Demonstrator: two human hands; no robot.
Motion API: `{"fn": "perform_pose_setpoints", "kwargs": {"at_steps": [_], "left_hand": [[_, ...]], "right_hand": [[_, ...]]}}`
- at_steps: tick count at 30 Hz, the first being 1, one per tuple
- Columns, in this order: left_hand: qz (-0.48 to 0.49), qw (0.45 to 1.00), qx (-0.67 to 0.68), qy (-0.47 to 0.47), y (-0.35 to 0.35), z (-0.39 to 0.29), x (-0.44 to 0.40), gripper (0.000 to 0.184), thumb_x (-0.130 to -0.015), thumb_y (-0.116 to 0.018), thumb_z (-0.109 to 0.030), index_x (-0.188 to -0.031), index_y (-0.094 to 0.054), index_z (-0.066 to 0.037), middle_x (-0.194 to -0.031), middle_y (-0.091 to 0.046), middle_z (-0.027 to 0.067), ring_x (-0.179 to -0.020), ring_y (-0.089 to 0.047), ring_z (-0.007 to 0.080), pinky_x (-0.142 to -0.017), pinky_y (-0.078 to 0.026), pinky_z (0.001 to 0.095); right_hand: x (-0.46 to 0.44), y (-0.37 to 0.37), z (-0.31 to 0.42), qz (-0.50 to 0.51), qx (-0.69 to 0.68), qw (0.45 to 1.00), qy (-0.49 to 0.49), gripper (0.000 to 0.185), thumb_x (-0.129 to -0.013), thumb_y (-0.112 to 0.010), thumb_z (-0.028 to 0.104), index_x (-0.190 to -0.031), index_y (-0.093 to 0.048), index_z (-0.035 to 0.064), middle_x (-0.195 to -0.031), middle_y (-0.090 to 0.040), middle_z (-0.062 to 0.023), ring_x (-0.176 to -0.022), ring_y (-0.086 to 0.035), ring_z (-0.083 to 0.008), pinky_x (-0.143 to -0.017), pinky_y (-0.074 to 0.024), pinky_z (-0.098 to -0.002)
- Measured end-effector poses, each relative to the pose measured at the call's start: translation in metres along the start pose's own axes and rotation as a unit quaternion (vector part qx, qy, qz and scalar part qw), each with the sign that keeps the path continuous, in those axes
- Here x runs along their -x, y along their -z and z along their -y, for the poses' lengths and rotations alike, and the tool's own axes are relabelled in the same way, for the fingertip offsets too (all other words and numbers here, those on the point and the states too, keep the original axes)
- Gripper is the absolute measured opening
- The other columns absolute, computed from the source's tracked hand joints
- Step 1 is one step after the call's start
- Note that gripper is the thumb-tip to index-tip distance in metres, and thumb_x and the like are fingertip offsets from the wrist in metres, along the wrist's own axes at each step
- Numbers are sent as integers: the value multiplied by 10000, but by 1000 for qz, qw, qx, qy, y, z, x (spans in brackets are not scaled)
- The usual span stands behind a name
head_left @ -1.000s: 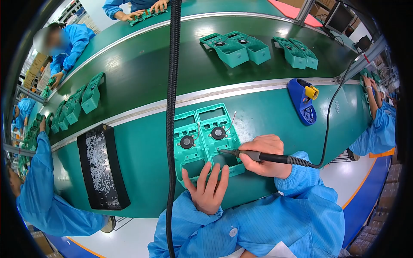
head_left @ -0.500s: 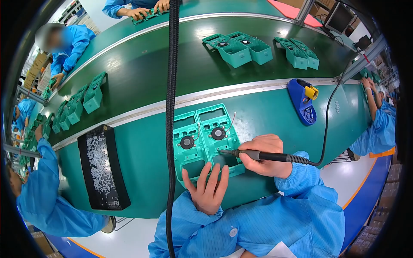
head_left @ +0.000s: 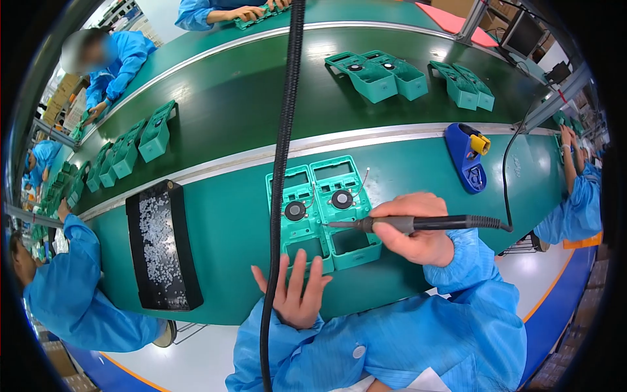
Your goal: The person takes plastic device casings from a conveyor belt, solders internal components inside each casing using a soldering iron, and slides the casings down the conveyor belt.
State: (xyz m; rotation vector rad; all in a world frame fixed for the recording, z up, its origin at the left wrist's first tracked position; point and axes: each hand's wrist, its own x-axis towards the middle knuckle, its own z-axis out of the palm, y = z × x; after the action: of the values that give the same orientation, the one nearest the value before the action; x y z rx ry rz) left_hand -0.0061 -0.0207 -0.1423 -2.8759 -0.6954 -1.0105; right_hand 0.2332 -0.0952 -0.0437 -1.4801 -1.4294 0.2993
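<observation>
Two green plastic housings lie side by side on the bench, the left housing (head_left: 302, 230) and the right housing (head_left: 356, 215). Each has a round black speaker (head_left: 341, 199) with thin wires. My right hand (head_left: 421, 238) is closed around a soldering iron (head_left: 441, 223), whose tip points left to the area where the two housings meet; whether it touches cannot be seen. My left hand (head_left: 299, 297) is open, fingers spread, at the lower edge of the left housing. A black braided cable (head_left: 282, 144) hangs in front and hides part of that housing.
A black tray (head_left: 189, 261) of small whitish pieces stands left. A blue iron stand (head_left: 462, 157) with a yellow part sits at the right. Beyond the metal rail, more green housings (head_left: 375, 81) rest on the dark green belt (head_left: 241, 98). Co-workers in blue sit around.
The view has shifted, so the scene sits further right. The iron's tip has moved left from the right housing toward the seam. My left hand has drawn back left from the right housing.
</observation>
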Motion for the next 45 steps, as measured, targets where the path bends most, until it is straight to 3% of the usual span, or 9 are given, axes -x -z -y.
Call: {"fn": "perform_pose_setpoints", "kwargs": {"at_steps": [7, 16, 45], "left_hand": [[56, 998, 2, 17, 11, 9, 1, 433, -839, -700, -276, -1220, -625, -84, -1265, -582, 79, -1245, -484, 303, -1109, -159, 683], [40, 999, 11, 11, 7, 11, 2, 425, -837, -692, -250, -1222, -627, -82, -1234, -589, 75, -1200, -517, 271, -1106, -173, 685], [32, 999, 3, 9, 6, 13, 3, 389, -852, -678, -266, -1196, -644, -88, -1209, -600, 67, -1173, -539, 247, -1104, -192, 679]], "right_hand": [[-5, -47, -8, 30, 0, 996, 87, 184, -763, -767, 95, -916, -694, 24, -629, -616, -66, -483, -571, -198, -427, -411, -302], [-6, -58, -14, 58, 1, 996, 74, 227, -789, -762, 95, -986, -681, 17, -721, -652, -93, -544, -604, -227, -466, -447, -313], [-9, -62, -17, 72, 3, 995, 70, 207, -782, -763, 102, -949, -678, 14, -695, -648, -96, -528, -596, -228, -461, -441, -314]]}}
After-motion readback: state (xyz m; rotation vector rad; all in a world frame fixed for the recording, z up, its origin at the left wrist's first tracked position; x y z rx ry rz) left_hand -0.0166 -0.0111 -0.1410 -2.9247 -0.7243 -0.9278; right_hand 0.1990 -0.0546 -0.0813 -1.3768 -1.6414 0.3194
